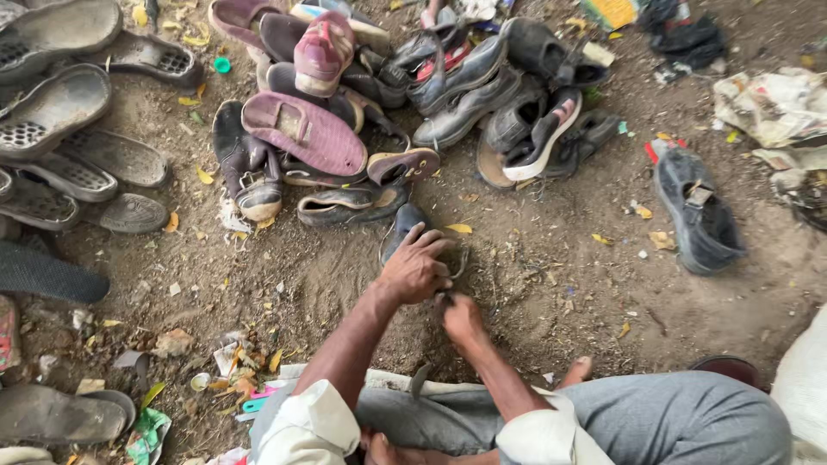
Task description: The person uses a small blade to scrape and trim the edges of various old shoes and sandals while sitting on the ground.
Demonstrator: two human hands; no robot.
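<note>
Down on the dirt ground [560, 284], the person works on a dark shoe [403, 231] that lies just in front of the big shoe pile [388, 95]. The shoe is black or very dark grey, worn and dusty, lying with its toe toward the pile; only its front part shows, since the left hand [415, 269] covers the rest. That hand lies curled over the shoe's near end, fingers [428, 240] bent down on it in a firm grasp. The right hand [461, 317] sits just behind the shoe, closed in a fist around something small and dark; what it grips is too small to tell. A thin dark loop, perhaps a strap or lace, curves out beside the left hand toward the right of the shoe.

Beyond the shoe, the pile holds maroon slippers, black leather shoes and a black shoe with a white sole. Far left of the shoe lies a row of grey soles [60, 112] turned tread up. Well to the right of the shoe a single black sandal [696, 211] rests alone on the dirt. Nearer than the shoe, the person's grey trousers [663, 418] and white sleeves [310, 426] fill the lower edge.
</note>
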